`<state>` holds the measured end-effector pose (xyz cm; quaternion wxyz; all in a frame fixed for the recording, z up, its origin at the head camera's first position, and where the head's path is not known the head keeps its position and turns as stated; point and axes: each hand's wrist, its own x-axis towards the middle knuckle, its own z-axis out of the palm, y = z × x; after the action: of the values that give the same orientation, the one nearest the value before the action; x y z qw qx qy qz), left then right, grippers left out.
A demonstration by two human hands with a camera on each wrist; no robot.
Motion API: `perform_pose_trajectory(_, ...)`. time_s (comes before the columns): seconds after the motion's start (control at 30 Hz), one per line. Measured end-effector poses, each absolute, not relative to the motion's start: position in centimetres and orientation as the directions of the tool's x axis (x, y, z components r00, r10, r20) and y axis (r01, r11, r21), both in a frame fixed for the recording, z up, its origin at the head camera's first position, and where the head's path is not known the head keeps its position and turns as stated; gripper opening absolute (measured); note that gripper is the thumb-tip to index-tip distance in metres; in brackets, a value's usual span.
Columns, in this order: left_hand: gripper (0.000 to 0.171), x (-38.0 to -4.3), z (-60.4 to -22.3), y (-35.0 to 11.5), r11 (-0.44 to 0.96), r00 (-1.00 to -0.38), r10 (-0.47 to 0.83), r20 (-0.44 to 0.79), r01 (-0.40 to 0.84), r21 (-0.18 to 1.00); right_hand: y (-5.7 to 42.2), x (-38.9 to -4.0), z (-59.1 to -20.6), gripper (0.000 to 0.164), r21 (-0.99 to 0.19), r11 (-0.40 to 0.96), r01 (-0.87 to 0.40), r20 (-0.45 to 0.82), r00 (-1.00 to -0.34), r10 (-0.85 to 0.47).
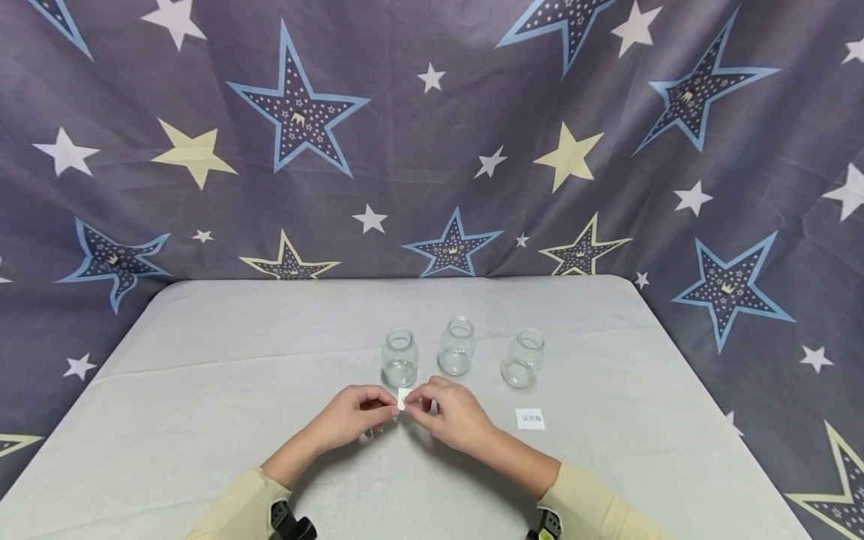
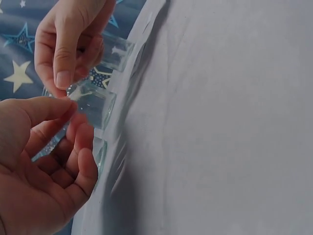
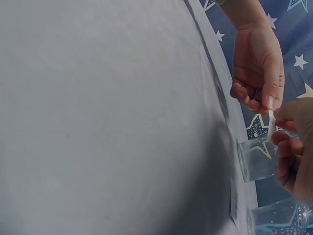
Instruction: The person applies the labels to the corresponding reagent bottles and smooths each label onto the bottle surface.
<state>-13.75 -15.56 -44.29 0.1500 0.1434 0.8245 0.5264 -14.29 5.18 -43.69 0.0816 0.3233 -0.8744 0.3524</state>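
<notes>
Between both hands is a small white piece of paper, which looks thin and edge-on in the right wrist view. My left hand pinches its left side with thumb and forefinger. My right hand pinches the right side, its fingertips close to the left ones. The fingers cover much of the paper, and in the left wrist view I cannot make it out. Just beyond the hands stands a clear glass jar, open at the top.
Two more clear glass jars stand to the right, a middle one and a right one. A white label with printed characters lies right of my right hand. Behind the pale cloth-covered table hangs a star-patterned curtain.
</notes>
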Motion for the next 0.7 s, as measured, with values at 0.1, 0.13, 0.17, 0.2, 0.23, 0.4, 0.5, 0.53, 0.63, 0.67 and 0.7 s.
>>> perform_pose_trajectory(0.1, 0.02, -13.67, -44.21, -15.53, 0.4, -0.902, 0.424, -0.085, 0.102, 0.911, 5.12, -14.21, -43.75, 0.009, -0.581, 0.539, -0.61, 0.35, -0.785, -0.512)
perform_pose_trajectory(0.13, 0.019, -13.63, -44.17, -15.54, 0.398, -0.899, 0.431, -0.081, 0.109, 0.911, 5.1, -14.18, -43.79, 0.009, -0.587, 0.536, -0.606, 0.342, -0.786, -0.514)
perform_pose_trajectory(0.17, 0.019, -13.59, -44.15, -15.57, 0.396, -0.896, 0.437, -0.076, 0.115, 0.911, 5.09, -14.15, -43.83, 0.009, -0.593, 0.533, -0.603, 0.335, -0.787, -0.518)
perform_pose_trajectory(0.2, 0.018, -13.56, -44.12, -15.6, 0.394, -0.895, 0.44, -0.073, 0.12, 0.911, 5.06, -14.12, -43.88, 0.009, -0.599, 0.529, -0.601, 0.329, -0.787, -0.522)
perform_pose_trajectory(0.23, 0.017, -13.53, -44.06, -15.62, 0.393, -0.894, 0.443, -0.07, 0.123, 0.911, 5.04, -14.1, -43.89, 0.009, -0.605, 0.523, -0.601, 0.326, -0.786, -0.526)
perform_pose_trajectory(0.4, 0.014, -13.43, -43.81, -15.72, 0.379, -0.893, 0.446, -0.053, 0.135, 0.915, 4.93, -13.98, -43.86, 0.009, -0.621, 0.498, -0.605, 0.333, -0.779, -0.531)
perform_pose_trajectory(0.5, 0.014, -13.45, -43.83, -15.76, 0.37, -0.893, 0.448, -0.042, 0.143, 0.918, 4.89, -13.92, -43.85, 0.009, -0.622, 0.494, -0.607, 0.341, -0.778, -0.527)
perform_pose_trajectory(0.53, 0.014, -13.48, -43.88, -15.77, 0.367, -0.893, 0.449, -0.037, 0.146, 0.919, 4.88, -13.9, -43.86, 0.009, -0.623, 0.495, -0.606, 0.341, -0.78, -0.525)
perform_pose_trajectory(0.63, 0.015, -13.6, -44.08, -15.8, 0.358, -0.893, 0.45, -0.028, 0.151, 0.921, 4.87, -13.84, -43.89, 0.009, -0.624, 0.497, -0.603, 0.342, -0.782, -0.521)
perform_pose_trajectory(0.67, 0.016, -13.65, -44.15, -15.8, 0.358, -0.894, 0.447, -0.026, 0.152, 0.921, 4.87, -13.82, -43.89, 0.009, -0.624, 0.497, -0.603, 0.343, -0.783, -0.519)
perform_pose_trajectory(0.7, 0.016, -13.69, -44.21, -15.79, 0.36, -0.896, 0.443, -0.024, 0.153, 0.921, 4.85, -13.81, -43.9, 0.01, -0.624, 0.5, -0.601, 0.341, -0.785, -0.518)
